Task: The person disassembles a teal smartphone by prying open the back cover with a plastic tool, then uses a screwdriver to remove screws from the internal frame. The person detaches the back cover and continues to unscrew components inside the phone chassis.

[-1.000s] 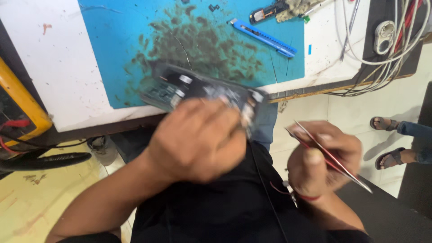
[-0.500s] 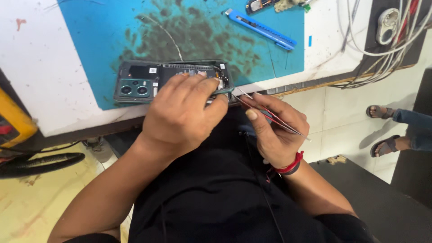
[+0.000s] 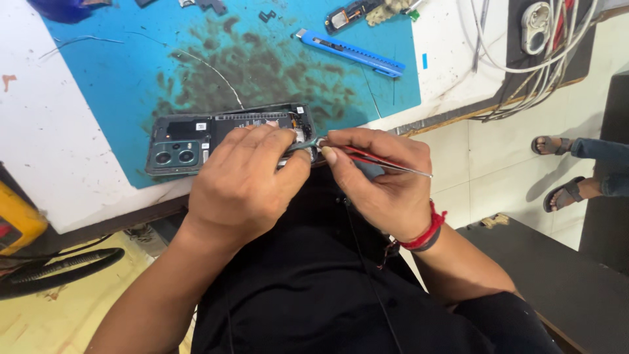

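An opened phone [image 3: 196, 139] with its back cover off lies on the stained blue mat [image 3: 131, 72] at the table's near edge, camera block to the left. My left hand [image 3: 246, 180] rests over the phone's right half and pins it down. My right hand [image 3: 380, 177] grips thin red-handled tweezers [image 3: 367, 159], whose tips meet the phone's right end beside my left thumb. A red cord is tied around my right wrist.
A blue utility knife [image 3: 350, 52] lies on the mat farther back, with small phone parts [image 3: 357, 13] beyond it. White cables [image 3: 524, 65] hang over the table's right edge. Another person's sandalled feet [image 3: 563, 170] stand on the floor at right. A yellow device [image 3: 16, 219] sits at left.
The phone has come down from my lap area onto the mat edge. My right hand has swung the tweezers in from the right until their tips touch the phone's end.
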